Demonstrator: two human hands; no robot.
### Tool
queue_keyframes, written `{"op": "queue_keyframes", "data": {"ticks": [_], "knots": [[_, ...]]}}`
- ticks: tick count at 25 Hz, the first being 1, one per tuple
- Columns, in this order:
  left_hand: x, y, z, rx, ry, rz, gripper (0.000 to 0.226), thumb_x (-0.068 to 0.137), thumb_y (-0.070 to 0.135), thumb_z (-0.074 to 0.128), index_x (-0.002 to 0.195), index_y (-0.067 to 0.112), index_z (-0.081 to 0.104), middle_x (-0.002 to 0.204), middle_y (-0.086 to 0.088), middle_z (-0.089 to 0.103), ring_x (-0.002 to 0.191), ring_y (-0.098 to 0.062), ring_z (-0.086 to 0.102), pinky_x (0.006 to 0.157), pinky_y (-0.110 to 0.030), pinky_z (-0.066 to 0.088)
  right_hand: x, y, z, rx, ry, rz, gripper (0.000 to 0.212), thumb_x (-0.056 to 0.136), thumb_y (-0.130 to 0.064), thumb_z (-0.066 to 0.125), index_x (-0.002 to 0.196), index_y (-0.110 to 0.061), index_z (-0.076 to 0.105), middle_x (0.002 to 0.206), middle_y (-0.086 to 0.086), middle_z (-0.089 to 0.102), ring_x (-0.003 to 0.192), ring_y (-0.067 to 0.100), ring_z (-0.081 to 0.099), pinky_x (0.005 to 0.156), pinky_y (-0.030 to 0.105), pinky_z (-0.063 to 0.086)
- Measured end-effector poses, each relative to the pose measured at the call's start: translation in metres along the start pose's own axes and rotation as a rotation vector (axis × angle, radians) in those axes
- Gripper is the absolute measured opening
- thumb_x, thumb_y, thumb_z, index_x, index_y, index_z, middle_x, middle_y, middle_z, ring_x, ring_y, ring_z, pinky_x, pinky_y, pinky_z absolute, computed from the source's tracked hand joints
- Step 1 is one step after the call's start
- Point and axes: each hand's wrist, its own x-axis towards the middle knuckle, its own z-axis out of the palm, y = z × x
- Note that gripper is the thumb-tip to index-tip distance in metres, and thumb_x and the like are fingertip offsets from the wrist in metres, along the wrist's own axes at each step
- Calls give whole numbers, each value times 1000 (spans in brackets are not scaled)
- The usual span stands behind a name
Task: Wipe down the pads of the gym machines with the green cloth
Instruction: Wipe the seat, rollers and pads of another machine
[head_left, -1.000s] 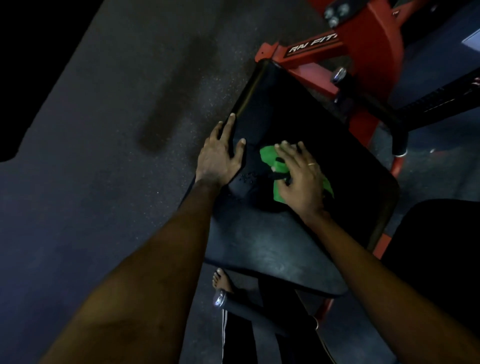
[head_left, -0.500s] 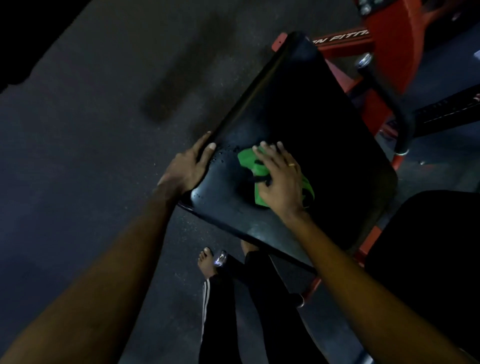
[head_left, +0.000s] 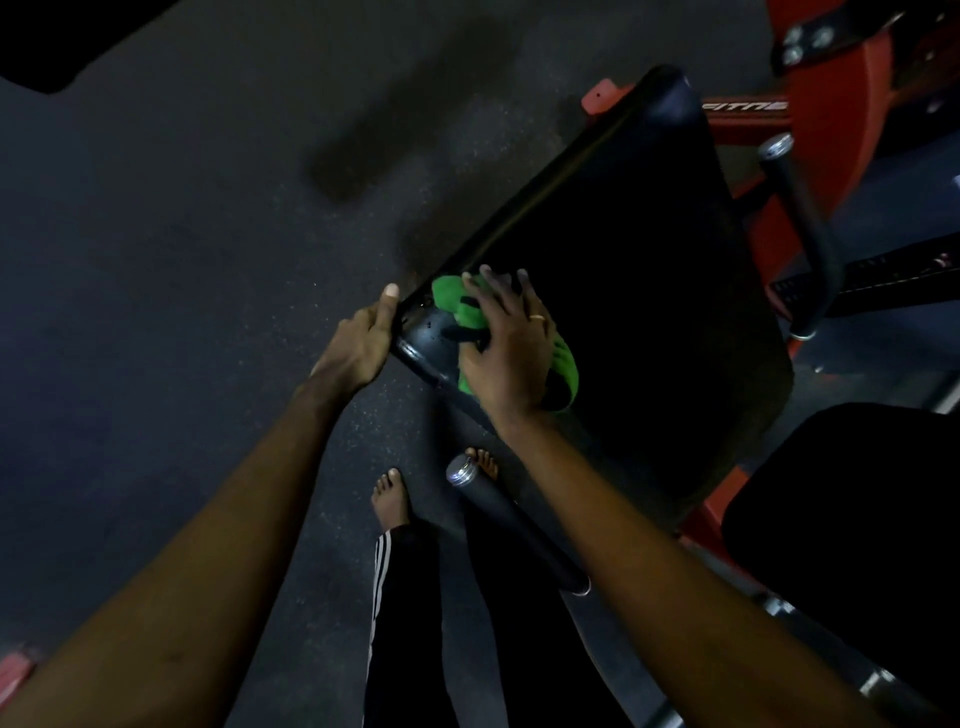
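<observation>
Head view: the green cloth (head_left: 453, 300) is being pressed onto the near left corner of the black pad (head_left: 649, 260) by the right hand (head_left: 511, 353), fingers spread almost flat; that corner's edge is being gripped by the left hand (head_left: 358, 349), thumb uppermost, fingers curled round.

white "FITNE" lettering, partly cut off, on red machine frame (head_left: 748, 111)

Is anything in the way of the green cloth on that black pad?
Nothing visible. The right hand presses the green cloth onto the black cushioned pad near its corner; the left hand grips the edge beside it, off the bare surface ahead.
</observation>
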Motion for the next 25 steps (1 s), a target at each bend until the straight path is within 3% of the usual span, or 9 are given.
{"op": "queue_keyframes", "data": {"ticks": [4, 6, 8, 11, 15, 19, 21, 23, 25], "knots": [[-2, -28, -5, -82, 3, -74, 82, 97, 75, 14, 133, 19, 62, 129, -12, 64, 122, -29, 58, 108, -42, 38, -11, -22, 8, -85, -150, -300, 75, 67, -20, 66, 140, -31, 56, 149, -12, 49, 147, 26, 30, 116, 48, 27], [-1, -35, -9, -187, -37, -61, 72, 93, 79, 22, 119, 31, 69, 114, 2, 70, 104, -19, 65, 105, -43, 44, -13, -13, 7, -106, -162, -401, 74, 67, -24, 62, 140, -30, 57, 149, -11, 50, 147, 26, 31, 115, 48, 28], [4, -42, -13, -263, -57, -34, 61, 86, 83, 35, 101, 39, 75, 105, 6, 75, 101, -17, 69, 106, -49, 47, -17, -6, 8, -159, -183, -529, 75, 65, -26, 63, 140, -31, 57, 149, -10, 50, 147, 27, 32, 115, 47, 28], [9, -43, -16, -308, -85, -19, 41, 97, 65, 45, 88, 39, 75, 99, 9, 75, 97, -11, 70, 106, -46, 48, -15, 1, 7, -187, -244, -671, 77, 66, -30, 74, 140, -32, 57, 151, -10, 48, 148, 26, 30, 117, 46, 27], [6, -49, -13, -298, -76, -16, 35, 98, 65, 43, 86, 47, 71, 100, 12, 73, 100, -12, 68, 105, -45, 48, -4, 10, 3, -187, -242, -685, 76, 67, -41, 81, 139, -31, 58, 149, -9, 51, 146, 24, 35, 114, 45, 32], [1, -51, -6, -346, -39, -4, 28, 103, 55, 42, 92, 46, 67, 100, 8, 71, 96, -14, 68, 97, -37, 50, 42, 12, -9, -87, -84, -330, 64, 69, -26, 77, 131, -26, 64, 139, -7, 60, 138, 27, 45, 104, 45, 40], [-3, -48, -3, -407, -20, 13, 26, 106, 48, 41, 100, 40, 65, 98, 8, 70, 89, -11, 67, 87, -31, 51, 52, 3, -7, -142, -35, -223, 51, 76, -33, 72, 126, -23, 67, 135, -7, 62, 137, 26, 45, 106, 47, 40], [-5, -50, 4, -440, -14, -6, 29, 107, 46, 39, 110, 34, 66, 102, 5, 70, 94, -13, 68, 82, -26, 51, 49, -13, 2, -200, -7, -228, 43, 85, -49, 64, 117, -21, 70, 129, -6, 66, 136, 26, 46, 108, 46, 38], [-6, -52, 9, -475, 17, -35, 38, 106, 51, 37, 118, 30, 67, 107, 3, 72, 98, -16, 69, 91, -35, 53, 45, -28, 10, -220, -53, -344, 44, 91, -57, 56, 110, -20, 72, 121, -5, 69, 133, 26, 49, 106, 46, 39]]}}
